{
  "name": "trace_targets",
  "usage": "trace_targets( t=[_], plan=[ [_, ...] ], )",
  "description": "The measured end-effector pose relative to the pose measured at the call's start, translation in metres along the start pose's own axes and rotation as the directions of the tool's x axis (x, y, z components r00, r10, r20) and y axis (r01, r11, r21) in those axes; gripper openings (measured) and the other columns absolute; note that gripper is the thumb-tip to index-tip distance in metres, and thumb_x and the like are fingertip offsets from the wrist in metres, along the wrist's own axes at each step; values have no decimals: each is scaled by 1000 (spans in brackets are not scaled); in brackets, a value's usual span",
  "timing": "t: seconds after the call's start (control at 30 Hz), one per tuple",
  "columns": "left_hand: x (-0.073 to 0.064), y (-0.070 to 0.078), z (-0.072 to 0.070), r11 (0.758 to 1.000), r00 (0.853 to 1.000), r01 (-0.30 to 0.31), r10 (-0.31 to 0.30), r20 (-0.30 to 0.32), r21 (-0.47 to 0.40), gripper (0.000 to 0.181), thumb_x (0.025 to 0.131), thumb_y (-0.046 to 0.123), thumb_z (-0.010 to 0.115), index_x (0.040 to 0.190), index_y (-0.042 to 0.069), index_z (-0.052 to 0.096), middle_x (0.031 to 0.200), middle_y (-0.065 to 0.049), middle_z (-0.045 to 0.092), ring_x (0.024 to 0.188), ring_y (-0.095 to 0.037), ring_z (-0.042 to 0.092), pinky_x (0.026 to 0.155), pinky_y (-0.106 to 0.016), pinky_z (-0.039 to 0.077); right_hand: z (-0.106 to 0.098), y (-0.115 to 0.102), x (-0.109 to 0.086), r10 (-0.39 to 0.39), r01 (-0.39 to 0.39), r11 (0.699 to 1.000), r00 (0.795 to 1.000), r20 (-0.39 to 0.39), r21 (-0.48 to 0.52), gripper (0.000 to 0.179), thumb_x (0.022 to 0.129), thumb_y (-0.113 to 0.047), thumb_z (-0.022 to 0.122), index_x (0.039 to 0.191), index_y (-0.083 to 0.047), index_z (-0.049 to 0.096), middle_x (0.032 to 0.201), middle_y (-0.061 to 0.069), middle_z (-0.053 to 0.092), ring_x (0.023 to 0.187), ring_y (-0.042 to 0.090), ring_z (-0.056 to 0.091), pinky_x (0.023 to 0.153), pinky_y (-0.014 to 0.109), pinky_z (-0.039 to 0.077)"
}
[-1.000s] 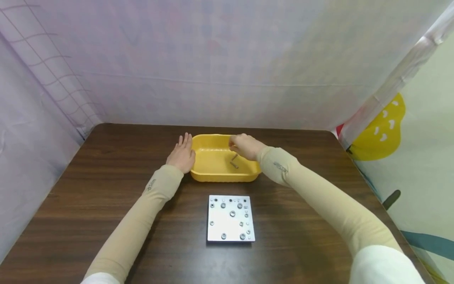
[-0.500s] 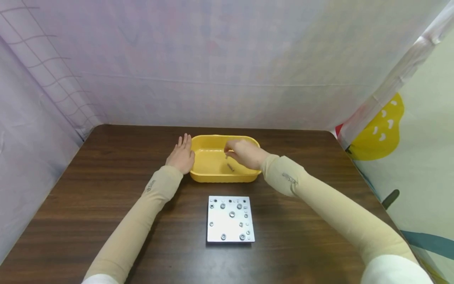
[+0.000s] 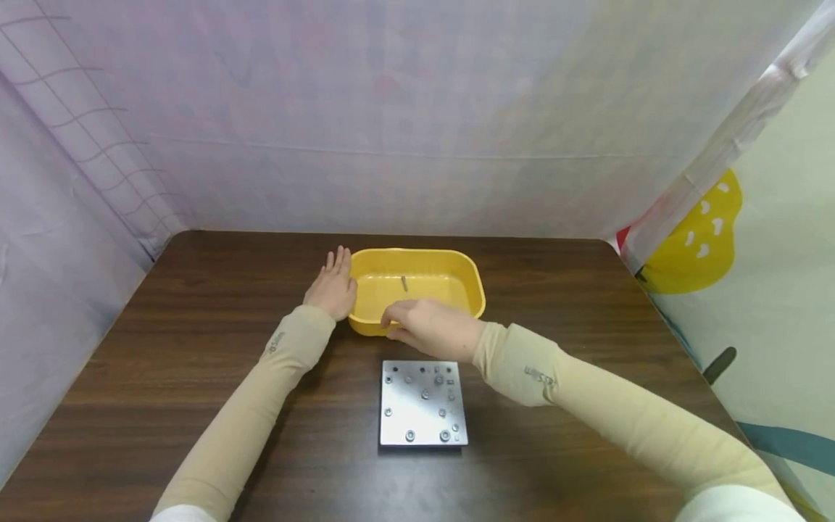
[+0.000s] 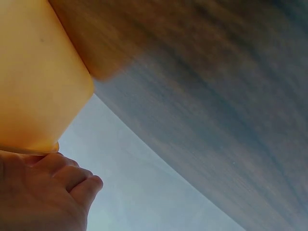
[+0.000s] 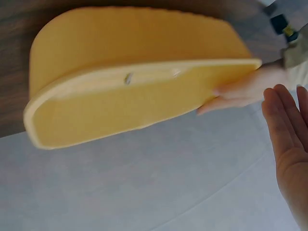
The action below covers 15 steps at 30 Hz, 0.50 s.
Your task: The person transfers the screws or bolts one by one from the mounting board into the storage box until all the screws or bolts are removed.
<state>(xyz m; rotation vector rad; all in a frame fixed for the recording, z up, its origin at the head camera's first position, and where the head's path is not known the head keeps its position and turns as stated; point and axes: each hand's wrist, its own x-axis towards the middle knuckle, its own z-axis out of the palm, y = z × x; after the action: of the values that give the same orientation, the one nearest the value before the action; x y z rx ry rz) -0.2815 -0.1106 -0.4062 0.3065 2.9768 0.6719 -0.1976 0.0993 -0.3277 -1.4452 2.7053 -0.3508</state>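
Note:
At the left end of the yellow basin point(image 3: 450, 255), my left hand point(image 3: 331, 290) lies with straight fingers along the outer wall. In the left wrist view, those fingers point(image 4: 72, 180) touch the basin's rim from outside. Over the basin's front rim, my right hand point(image 3: 430, 328) has its thumb and fingers bent into a pinch, apparently on a small metal screw that the fingers hide. Another small screw point(image 3: 404, 283) lies inside the basin, also visible in the right wrist view. A silver metal plate point(image 3: 411, 417) with several screws in its holes lies just in front of the right hand.
The dark wooden table point(image 3: 228, 348) carries both the basin and the plate. Behind its far edge hangs a pale cloth point(image 3: 391, 145). A patterned cloth point(image 3: 783, 290) hangs along the right side.
The right hand has come down inside the basin, then moved toward the front rim. Two screws showed in the basin before; one shows now, farther left. The left hand stays put.

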Motion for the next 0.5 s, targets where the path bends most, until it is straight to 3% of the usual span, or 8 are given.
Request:
trace_targets(
  t=[0.17, 0.5],
  plan=[
    [-1, 0, 0, 1000, 1000, 8, -8, 0, 2, 60, 106, 21, 26, 157, -1, 3, 165, -17, 0, 153, -36, 3, 126, -47, 10, 8, -12, -5, -27, 25, 999, 996, 84, 26, 19, 96, -14, 65, 113, -6, 68, 111, 6, 73, 103, 17, 69, 93, 26, 56],
    [-1, 0, -1, 1000, 1000, -3, 3, 3, -9, 61, 106, 21, 26, 157, -1, 2, 165, -16, -2, 153, -36, 2, 127, -47, 10, 35, -17, -10, -46, 50, 999, 987, 151, -21, 18, 95, -16, 66, 110, -6, 68, 108, 5, 72, 99, 15, 70, 87, 20, 57]
  ],
)
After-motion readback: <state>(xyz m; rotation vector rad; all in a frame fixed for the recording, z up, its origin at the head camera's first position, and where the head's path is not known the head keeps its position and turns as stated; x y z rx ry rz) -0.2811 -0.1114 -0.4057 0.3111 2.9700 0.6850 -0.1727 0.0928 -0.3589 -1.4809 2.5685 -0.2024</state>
